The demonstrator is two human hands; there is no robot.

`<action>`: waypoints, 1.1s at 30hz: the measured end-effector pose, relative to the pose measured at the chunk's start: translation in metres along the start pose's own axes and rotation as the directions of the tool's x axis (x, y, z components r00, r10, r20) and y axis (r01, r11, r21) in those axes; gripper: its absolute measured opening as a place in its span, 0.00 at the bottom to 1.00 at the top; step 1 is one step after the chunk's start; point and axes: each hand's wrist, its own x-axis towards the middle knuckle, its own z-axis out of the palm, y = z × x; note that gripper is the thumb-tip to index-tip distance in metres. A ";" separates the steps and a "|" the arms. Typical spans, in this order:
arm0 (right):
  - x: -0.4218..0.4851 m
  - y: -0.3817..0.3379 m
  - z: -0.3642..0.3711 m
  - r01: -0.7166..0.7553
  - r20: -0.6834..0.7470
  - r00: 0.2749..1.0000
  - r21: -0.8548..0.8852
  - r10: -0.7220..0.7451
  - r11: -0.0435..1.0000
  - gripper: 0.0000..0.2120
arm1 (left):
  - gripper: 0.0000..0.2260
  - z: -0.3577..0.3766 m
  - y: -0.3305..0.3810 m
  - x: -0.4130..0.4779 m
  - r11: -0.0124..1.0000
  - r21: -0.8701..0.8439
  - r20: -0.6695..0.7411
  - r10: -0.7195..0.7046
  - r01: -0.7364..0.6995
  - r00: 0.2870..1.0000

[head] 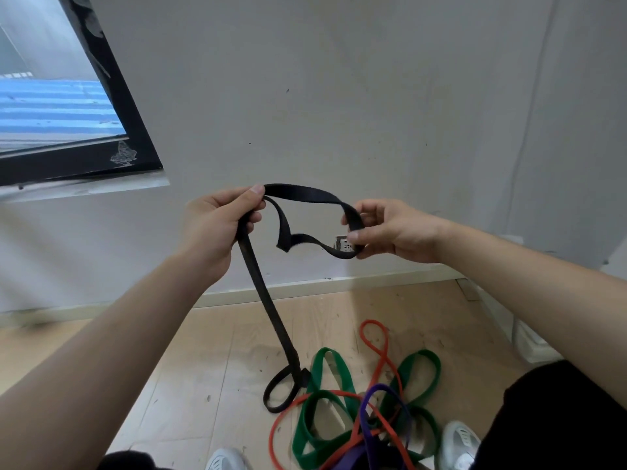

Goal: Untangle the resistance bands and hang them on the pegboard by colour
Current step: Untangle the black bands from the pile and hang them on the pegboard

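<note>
1. The left hand was raised at centre frame, in front of the wall. Its fingers were curled round the black band, with the thumb pressing the strap against the forefinger at the top of the fist.
2. The right hand was level with it, just right of centre. Its thumb and fingertips pinched a fold of the same black band, and the other fingers were loosely bent behind it.
3. Between the two hands the black band ran as a flat arc on top, with a slack, twisted loop sagging beneath it.
4. From the bottom of the left fist the band dropped as a doubled strap, slanting down and to the right. It ended in a small loop lying on the wooden floor at lower centre.
5. That floor loop lay against the left edge of a tangled heap at lower right of centre.
6. The heap held wide green band loops, a thin red band whose narrow loop reached farthest up the frame, and a purple band crossing over them near the bottom edge. How many green pieces there were could not be told.
7. A pale shoe showed at the bottom edge left of the heap, and another shoe showed to its right.
8. A dark-framed window filled the upper left of the frame, and a wall socket showed through the sagging loop near the right hand.
</note>
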 end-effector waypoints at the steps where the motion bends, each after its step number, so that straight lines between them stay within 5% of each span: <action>1: -0.001 -0.003 -0.001 0.002 -0.026 1.000 0.069 0.000 0.998 0.10 | 0.07 0.000 -0.001 0.000 1.000 0.003 -0.005 -0.006 0.006 1.000; 5: -0.004 -0.016 -0.004 0.033 -0.109 0.994 0.266 -0.004 0.963 0.07 | 0.06 0.000 -0.001 0.001 1.000 0.008 -0.004 -0.021 0.021 1.000; 9: -0.006 -0.018 -0.007 0.014 -0.037 0.999 0.323 -0.002 0.946 0.07 | 0.06 0.003 0.000 -0.001 1.000 -0.008 -0.009 -0.021 0.021 1.000; 12: -0.006 -0.011 -0.014 0.022 0.027 0.999 0.195 -0.028 0.981 0.11 | 0.06 0.001 0.001 -0.001 1.000 -0.022 -0.026 -0.019 0.018 0.999; 17: -0.011 -0.007 -0.016 -0.017 0.026 0.999 -0.282 0.026 0.959 0.12 | 0.05 -0.002 0.001 0.000 0.999 -0.032 -0.044 -0.006 0.005 0.999; 23: -0.010 -0.002 -0.009 -0.038 0.115 0.988 -0.450 0.100 0.892 0.11 | 0.06 -0.003 0.002 0.001 0.998 -0.067 -0.066 0.015 -0.019 0.998; 27: -0.011 -0.005 -0.008 -0.004 0.124 0.991 -0.320 0.046 0.947 0.09 | 0.07 -0.004 0.002 0.002 0.998 -0.057 -0.069 0.018 -0.022 0.997; 33: -0.012 -0.014 -0.007 0.003 0.130 0.991 0.219 -0.032 0.976 0.15 | 0.05 -0.008 0.001 0.002 0.998 -0.060 -0.092 0.001 -0.006 0.996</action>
